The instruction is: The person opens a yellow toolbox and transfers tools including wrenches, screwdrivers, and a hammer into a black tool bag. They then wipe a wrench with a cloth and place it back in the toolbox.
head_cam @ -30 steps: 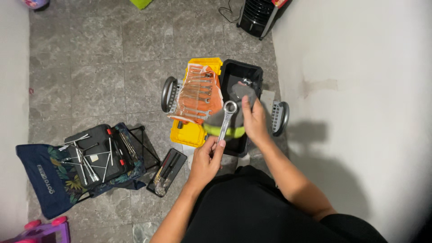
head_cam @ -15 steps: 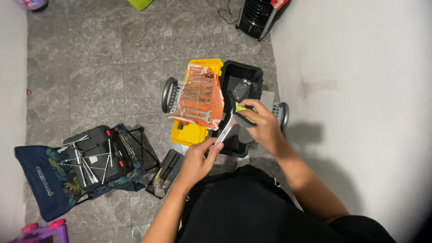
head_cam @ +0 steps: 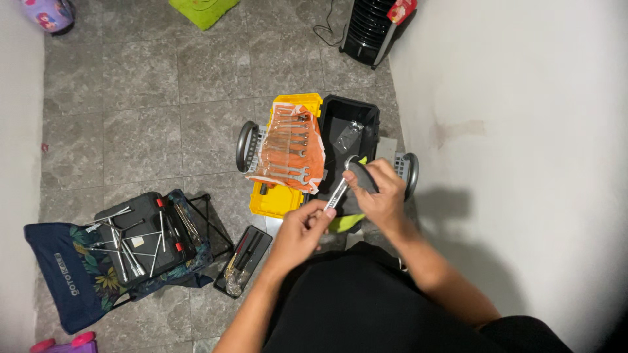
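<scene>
My left hand [head_cam: 299, 234] grips the lower end of a silver wrench [head_cam: 338, 192] that points up and to the right. My right hand [head_cam: 381, 196] presses a dark grey cloth [head_cam: 362, 178] around the wrench's upper end. Both hands are held over a black and yellow wheeled toolbox [head_cam: 352, 128] on the floor. An orange pouch [head_cam: 289, 149] holding several wrenches lies across the toolbox's yellow lid, just left of my hands.
A black case [head_cam: 139, 236] with several long metal tools sits on a dark floral cloth [head_cam: 62, 278] at the left. A small black tray of bits [head_cam: 244, 260] lies near my left arm. A black fan heater [head_cam: 369, 29] stands at the top. A white wall runs along the right.
Both hands and the wrench have stayed over the toolbox. My right hand has slid with the cloth along the wrench toward its upper end, covering the ring head seen a second ago.
</scene>
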